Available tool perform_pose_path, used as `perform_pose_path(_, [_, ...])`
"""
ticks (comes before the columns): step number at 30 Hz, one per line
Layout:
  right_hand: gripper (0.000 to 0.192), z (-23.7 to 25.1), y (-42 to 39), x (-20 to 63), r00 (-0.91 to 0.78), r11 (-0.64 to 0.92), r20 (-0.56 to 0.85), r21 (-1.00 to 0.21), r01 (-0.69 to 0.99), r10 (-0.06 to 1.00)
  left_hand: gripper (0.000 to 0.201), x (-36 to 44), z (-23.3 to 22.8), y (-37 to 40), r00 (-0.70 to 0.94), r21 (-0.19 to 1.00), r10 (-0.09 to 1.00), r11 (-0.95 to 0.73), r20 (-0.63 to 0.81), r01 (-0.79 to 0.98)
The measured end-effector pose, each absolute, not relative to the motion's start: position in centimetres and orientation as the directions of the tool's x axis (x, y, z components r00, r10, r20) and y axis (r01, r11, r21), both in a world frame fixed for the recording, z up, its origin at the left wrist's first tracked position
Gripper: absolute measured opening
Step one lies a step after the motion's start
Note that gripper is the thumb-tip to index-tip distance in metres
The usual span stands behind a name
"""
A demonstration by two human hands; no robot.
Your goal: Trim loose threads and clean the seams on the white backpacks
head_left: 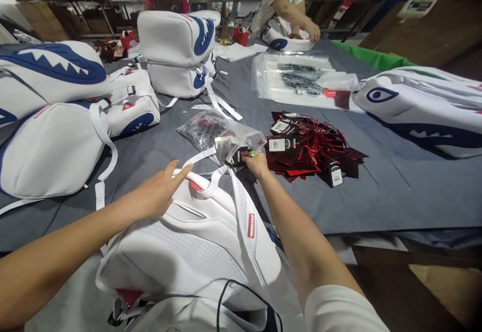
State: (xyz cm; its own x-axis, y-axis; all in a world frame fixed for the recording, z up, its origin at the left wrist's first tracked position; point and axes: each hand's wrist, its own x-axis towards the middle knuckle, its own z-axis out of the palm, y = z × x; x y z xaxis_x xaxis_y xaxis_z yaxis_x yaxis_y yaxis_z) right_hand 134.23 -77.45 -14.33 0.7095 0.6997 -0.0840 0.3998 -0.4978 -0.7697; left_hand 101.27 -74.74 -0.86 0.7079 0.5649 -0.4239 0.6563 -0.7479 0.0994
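Left hand (160, 191) lies flat, fingers spread, on the white backpack (196, 241) at the near table edge. Right hand (256, 162) pinches a small dark tag (241, 155) by the clear plastic bag (222, 136), w/ red hang tags (312, 148) piled just right. Backpack looks soft, light, padded; best grabbed by top handle or straps. Tag: thin, light, prob slippery

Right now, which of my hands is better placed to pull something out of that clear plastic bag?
Probably the right hand: its fingers are already at the mouth of the clear plastic bag. The left hand lies flat on the white backpack.
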Motion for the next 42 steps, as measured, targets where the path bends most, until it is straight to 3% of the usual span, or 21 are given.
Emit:
perform_pose_path(4, [0.011,-13.0,-78.9,133.8,0.776,-0.538,0.001,-0.720,0.439,0.631,0.093,101.0,-1.3,-74.6,0.731,0.110,0.551,-0.764,-0.402,0.636])
perform_pose_path(7, [0.023,-11.2,-81.3,132.9,0.785,-0.543,0.060,-0.689,0.480,0.617,0.092,101.0,-1.3,-74.6,0.731,0.109,0.553,-0.763,-0.400,0.637])
perform_pose_path(11, [0.026,-7.2,-85.7,130.0,0.770,-0.363,0.268,-0.760,0.538,0.579,0.097,101.4,-0.7,-74.9,0.727,0.108,0.550,-0.763,-0.411,0.638])
perform_pose_path(13, [0.021,-5.1,-87.4,127.4,0.649,-0.184,0.349,-0.773,0.607,0.676,0.104,101.7,-0.4,-75.0,0.719,0.111,0.546,-0.758,-0.430,0.643])
perform_pose_path(16, [0.017,-3.5,-88.5,122.5,0.257,0.124,0.378,-0.740,0.661,0.889,0.117,102.0,-0.3,-75.0,0.683,0.079,0.572,-0.737,-0.454,0.671])
perform_pose_path(19, [0.031,-3.9,-88.1,118.4,0.026,0.167,0.290,-0.619,0.768,0.957,0.113,101.5,-0.5,-74.9,0.697,0.116,0.581,-0.727,-0.421,0.676])
perform_pose_path(21, [0.040,-4.5,-87.5,116.8,-0.030,0.099,0.142,-0.509,0.855,0.989,0.102,100.2,-0.9,-74.9,0.762,0.274,0.551,-0.717,-0.339,0.641])
perform_pose_path(23, [0.035,-4.9,-87.0,116.0,-0.060,0.051,-0.007,-0.433,0.900,0.998,0.082,98.1,-1.5,-75.5,0.794,0.460,0.573,-0.661,-0.201,0.593])
perform_pose_path(25, [0.029,-5.0,-86.7,115.6,-0.105,0.062,-0.081,-0.419,0.906,0.991,0.076,95.7,-2.4,-76.8,0.763,0.571,0.636,-0.587,-0.114,0.574])
perform_pose_path(29, [0.024,-4.7,-86.4,114.6,-0.214,0.158,-0.135,-0.343,0.926,0.967,0.098,92.3,-4.3,-79.6,0.654,0.539,0.745,-0.501,-0.130,0.677])
perform_pose_path(33, [0.019,-3.9,-86.8,113.5,-0.298,0.277,-0.119,-0.163,0.947,0.947,0.096,92.1,-5.3,-80.6,0.624,0.531,0.775,-0.487,-0.103,0.693])
perform_pose_path(35, [0.021,-3.5,-86.9,113.1,-0.272,0.265,-0.078,-0.095,0.960,0.959,0.096,92.2,-5.4,-80.5,0.635,0.547,0.767,-0.495,-0.090,0.675])
perform_pose_path(38, [0.027,-3.1,-85.9,112.2,-0.228,0.220,-0.044,-0.144,0.965,0.973,0.094,92.1,-5.6,-80.3,0.652,0.569,0.757,-0.516,-0.047,0.640])
perform_pose_path(42, [0.013,-2.6,-83.2,110.7,-0.271,0.226,-0.121,-0.296,0.928,0.955,0.099,91.6,-6.8,-80.1,0.651,0.580,0.759,-0.529,-0.003,0.620])
